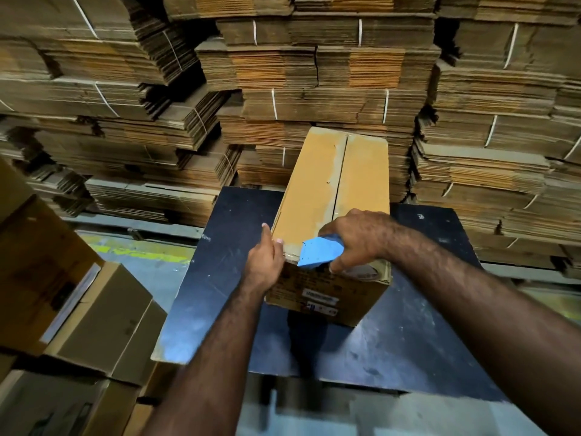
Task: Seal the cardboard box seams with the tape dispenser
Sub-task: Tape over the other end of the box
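The cardboard box [330, 196] lies along the middle of the dark table [226, 247], its top centre seam apparently already taped. The right hand [355, 239], fingers curled round the blue tape dispenser [319, 250], works at the box's near top edge while the left hand [264, 262] rests flat-fingered against the near left corner. By my judgement the end seams remain.

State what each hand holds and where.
Right hand grips the blue tape dispenser by its handle end. Left hand holds nothing; it steadies the cardboard box at the near left corner.
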A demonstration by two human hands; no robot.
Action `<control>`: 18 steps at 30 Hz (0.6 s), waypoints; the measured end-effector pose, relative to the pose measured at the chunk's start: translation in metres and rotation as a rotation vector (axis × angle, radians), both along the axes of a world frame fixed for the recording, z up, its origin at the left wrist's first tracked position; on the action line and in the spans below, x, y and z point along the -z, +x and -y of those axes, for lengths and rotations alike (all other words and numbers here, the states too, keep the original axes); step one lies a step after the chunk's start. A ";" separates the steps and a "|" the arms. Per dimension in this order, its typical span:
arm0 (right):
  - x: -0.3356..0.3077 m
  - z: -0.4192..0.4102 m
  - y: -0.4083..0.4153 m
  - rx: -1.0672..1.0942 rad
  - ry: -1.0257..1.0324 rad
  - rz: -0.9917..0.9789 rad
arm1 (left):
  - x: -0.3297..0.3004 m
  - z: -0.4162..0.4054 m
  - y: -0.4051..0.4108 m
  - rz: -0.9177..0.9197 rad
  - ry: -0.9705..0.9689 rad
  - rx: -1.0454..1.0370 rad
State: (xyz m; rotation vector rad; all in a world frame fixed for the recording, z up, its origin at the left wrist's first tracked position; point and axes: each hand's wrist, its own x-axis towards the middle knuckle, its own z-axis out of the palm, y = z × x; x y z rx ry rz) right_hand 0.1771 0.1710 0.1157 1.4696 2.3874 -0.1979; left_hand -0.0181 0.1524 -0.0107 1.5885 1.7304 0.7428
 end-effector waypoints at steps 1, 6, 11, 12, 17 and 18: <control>0.001 -0.001 -0.002 -0.003 0.005 0.011 | 0.001 0.000 0.001 -0.001 -0.021 -0.021; -0.003 0.004 0.016 -0.073 0.003 0.001 | 0.002 0.003 -0.001 0.096 -0.122 -0.050; -0.002 0.013 0.044 0.003 -0.005 0.029 | 0.009 -0.002 -0.009 0.180 -0.139 -0.043; -0.002 0.011 0.040 -0.005 -0.009 0.018 | 0.012 -0.003 -0.011 0.185 -0.149 -0.034; -0.002 0.012 0.039 0.053 -0.027 0.013 | 0.014 -0.002 -0.009 -0.109 0.103 0.024; -0.003 0.014 0.040 0.056 -0.028 0.006 | 0.014 -0.001 -0.006 -0.219 0.223 0.074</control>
